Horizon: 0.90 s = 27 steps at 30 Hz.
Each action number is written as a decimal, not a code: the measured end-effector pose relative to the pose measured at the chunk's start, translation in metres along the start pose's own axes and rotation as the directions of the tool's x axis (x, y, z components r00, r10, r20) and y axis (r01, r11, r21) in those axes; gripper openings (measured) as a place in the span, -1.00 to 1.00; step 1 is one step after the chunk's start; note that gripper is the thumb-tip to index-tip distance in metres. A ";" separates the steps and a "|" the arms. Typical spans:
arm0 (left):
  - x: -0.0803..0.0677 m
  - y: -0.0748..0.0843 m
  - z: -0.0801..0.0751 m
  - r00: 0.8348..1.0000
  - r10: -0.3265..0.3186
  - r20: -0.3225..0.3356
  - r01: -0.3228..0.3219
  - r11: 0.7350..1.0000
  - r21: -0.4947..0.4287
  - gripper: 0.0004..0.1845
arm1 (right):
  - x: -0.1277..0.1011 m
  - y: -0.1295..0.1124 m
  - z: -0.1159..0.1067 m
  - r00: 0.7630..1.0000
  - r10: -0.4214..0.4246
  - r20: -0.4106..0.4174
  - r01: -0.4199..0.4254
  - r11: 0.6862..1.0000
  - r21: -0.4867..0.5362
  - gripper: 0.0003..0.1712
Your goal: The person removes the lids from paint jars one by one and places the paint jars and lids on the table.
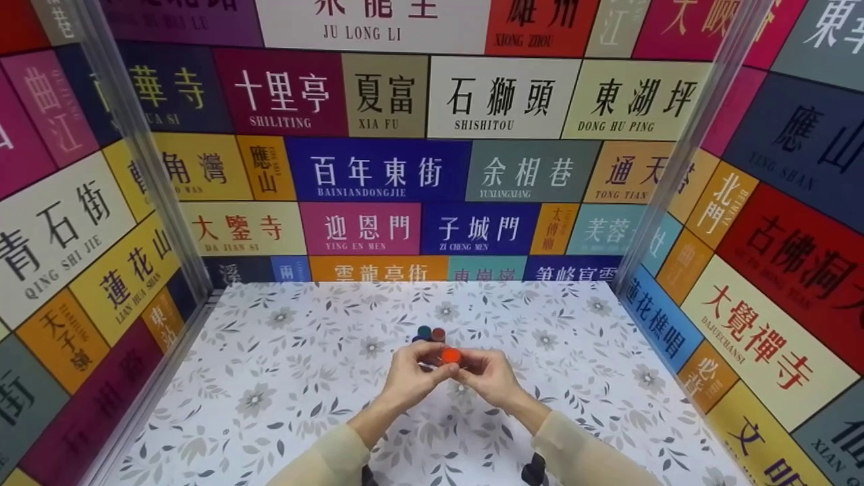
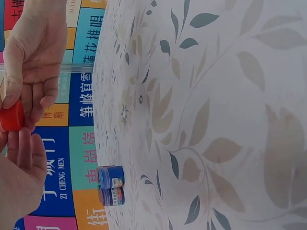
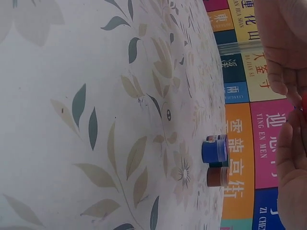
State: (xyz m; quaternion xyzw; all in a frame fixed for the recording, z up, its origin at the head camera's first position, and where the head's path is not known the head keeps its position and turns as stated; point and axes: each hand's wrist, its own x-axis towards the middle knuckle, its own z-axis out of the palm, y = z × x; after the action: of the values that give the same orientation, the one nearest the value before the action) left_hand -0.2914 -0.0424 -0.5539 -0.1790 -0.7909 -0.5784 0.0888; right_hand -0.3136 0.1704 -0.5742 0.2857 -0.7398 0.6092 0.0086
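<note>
Both hands meet above the table around a small paint pot (image 1: pixel 451 355) with an orange-red top. My left hand (image 1: pixel 413 374) grips it from the left, its thumb across the near side. From the other side, the thumb and fingers of my right hand (image 1: pixel 491 379) pinch it. Seen by the left wrist camera, the red pot (image 2: pixel 13 117) lies between the fingertips of the two hands; most of it is cut off in the right wrist view. Just beyond the hands, a blue paint pot (image 3: pixel 213 151) and a brown paint pot (image 3: pixel 217 177) stand on the table.
A teal-topped pot (image 1: pixel 424 331) stands in the same small cluster. The table (image 1: pixel 270 351) has a white leaf-and-flower cover. Sign-patterned panels (image 1: pixel 378 169) close it in at the back and both sides, with clear corner posts (image 1: pixel 665 162).
</note>
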 end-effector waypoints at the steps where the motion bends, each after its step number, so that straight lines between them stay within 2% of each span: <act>1: 0.000 0.000 -0.002 1.000 0.001 0.017 -0.001 1.000 -0.006 -0.62 | 0.000 0.000 -0.001 1.000 -0.001 0.008 0.001 1.000 0.001 -0.61; 7: 0.002 -0.002 -0.009 0.993 0.053 0.102 -0.051 0.998 -0.024 -0.58 | 0.001 0.001 -0.003 0.998 -0.039 0.052 0.038 0.999 0.012 -0.63; 12: 0.002 -0.002 -0.011 0.988 0.078 0.134 -0.078 0.997 -0.005 -0.58 | 0.001 0.001 -0.003 0.996 -0.063 0.064 0.062 0.998 0.019 -0.65; 22: 0.002 -0.005 -0.010 0.992 0.061 0.114 -0.062 0.998 0.003 -0.63 | 0.001 0.003 -0.002 0.994 -0.080 0.076 0.078 0.997 0.020 -0.65; 27: 0.002 -0.006 -0.009 0.993 0.028 0.118 -0.024 0.999 -0.035 -0.66 | 0.001 0.005 -0.001 0.994 -0.075 0.081 0.072 0.996 0.047 -0.64</act>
State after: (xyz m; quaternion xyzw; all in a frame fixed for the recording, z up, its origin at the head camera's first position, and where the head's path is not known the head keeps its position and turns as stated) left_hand -0.2965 -0.0523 -0.5555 -0.2249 -0.7825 -0.5788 0.0463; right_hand -0.3170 0.1710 -0.5779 0.3379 -0.7149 0.6121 -0.0060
